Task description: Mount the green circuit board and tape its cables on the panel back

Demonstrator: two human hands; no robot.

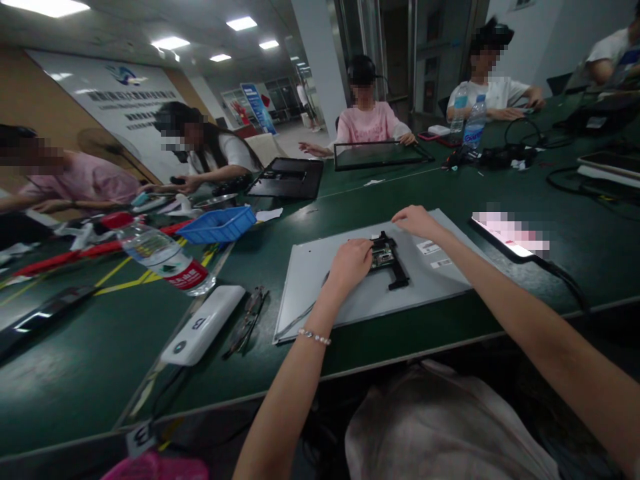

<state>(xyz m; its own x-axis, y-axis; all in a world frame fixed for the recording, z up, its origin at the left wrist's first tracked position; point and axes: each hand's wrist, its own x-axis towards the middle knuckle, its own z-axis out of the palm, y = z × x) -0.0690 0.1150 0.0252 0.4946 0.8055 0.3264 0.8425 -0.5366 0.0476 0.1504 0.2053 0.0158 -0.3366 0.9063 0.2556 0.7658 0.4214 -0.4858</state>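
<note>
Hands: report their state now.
Left hand: curled at the black bracket; grip cannot be told.
Right hand: bent near the far edge of the grey panel; grip cannot be told.

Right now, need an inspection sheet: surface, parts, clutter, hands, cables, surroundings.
Surface: green table under a grey panel.
Parts: black bracket with circuit board, on the panel.
Clutter: water bottle, blue tray, white device, apparent glasses (left); lit phone (right).
Hands: left hand at the bracket, grip hidden; right hand near the panel's far edge, contact unclear.
Cables: black cable at the phone; second cable below the white device.
Surroundings: several people around the table.
</note>
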